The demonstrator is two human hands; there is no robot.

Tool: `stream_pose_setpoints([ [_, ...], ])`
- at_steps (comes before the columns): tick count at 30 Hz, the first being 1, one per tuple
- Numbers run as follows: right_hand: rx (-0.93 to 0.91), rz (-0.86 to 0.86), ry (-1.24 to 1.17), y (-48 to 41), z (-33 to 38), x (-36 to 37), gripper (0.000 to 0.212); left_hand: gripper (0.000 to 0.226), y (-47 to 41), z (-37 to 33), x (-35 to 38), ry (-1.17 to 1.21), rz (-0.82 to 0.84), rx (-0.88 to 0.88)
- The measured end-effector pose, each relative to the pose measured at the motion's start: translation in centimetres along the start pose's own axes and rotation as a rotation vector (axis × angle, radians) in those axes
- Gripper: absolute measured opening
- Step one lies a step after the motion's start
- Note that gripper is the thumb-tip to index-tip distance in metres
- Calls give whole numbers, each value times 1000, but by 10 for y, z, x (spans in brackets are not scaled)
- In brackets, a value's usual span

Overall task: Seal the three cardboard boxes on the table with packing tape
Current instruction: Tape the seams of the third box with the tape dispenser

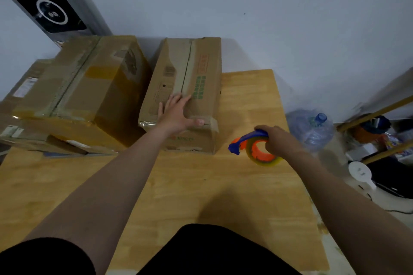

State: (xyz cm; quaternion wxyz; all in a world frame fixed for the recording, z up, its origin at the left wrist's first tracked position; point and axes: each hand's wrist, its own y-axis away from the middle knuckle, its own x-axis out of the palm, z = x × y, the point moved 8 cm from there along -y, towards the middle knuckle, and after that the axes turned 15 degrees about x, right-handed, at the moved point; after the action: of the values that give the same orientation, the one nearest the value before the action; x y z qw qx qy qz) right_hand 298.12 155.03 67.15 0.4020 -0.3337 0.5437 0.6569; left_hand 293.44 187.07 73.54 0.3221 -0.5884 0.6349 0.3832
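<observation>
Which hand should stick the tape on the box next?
The right hand: it grips the tape dispenser just beside the box. The left hand lies flat on the box top, likely steadying it.

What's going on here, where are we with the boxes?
A person stands at a wooden table. Their left hand lies flat, fingers spread, on top of the middle cardboard box, by its centre seam. Their right hand holds a blue and orange tape dispenser to the right of that box, apart from it. More boxes are stacked at the left.
</observation>
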Motion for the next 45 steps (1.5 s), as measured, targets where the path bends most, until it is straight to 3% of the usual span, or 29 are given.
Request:
stream_pose_setpoints([
  [6, -27, 358, 176, -5, 23, 70, 61, 112, -2, 3, 1, 13, 7, -12],
  [10, 16, 466, 174, -11, 25, 99, 59, 114, -5, 9, 3, 11, 16, -20],
  [19, 41, 387, -1, -24, 23, 97, 56, 112, -3, 7, 3, 26, -8, 3],
  [22, 55, 343, -113, -20, 28, 78, 57, 102, -3, 8, -2, 99, -59, 5],
  [25, 4, 201, -346, -10, 54, 38, 50, 74, 10, 19, -24, 345, -264, -27],
  [27, -64, 91, -535, 3, 79, 7, 47, 55, 31, 32, -48, 199, -447, -55],
  [29, -100, 77, -685, 15, 106, -15, 51, 54, 53, 53, -63, 138, -561, -187],
  [33, -61, 181, -860, 39, 155, -28, 64, 77, 80, 85, -45, 631, -467, -479],
  [39, 60, 146, -833, 68, 163, -18, 70, 78, 119, 91, -45, 633, -319, -457],
  [45, 67, 77, -787, 125, 161, 10, 67, 96, 175, 81, -38, 527, -277, -357],
])
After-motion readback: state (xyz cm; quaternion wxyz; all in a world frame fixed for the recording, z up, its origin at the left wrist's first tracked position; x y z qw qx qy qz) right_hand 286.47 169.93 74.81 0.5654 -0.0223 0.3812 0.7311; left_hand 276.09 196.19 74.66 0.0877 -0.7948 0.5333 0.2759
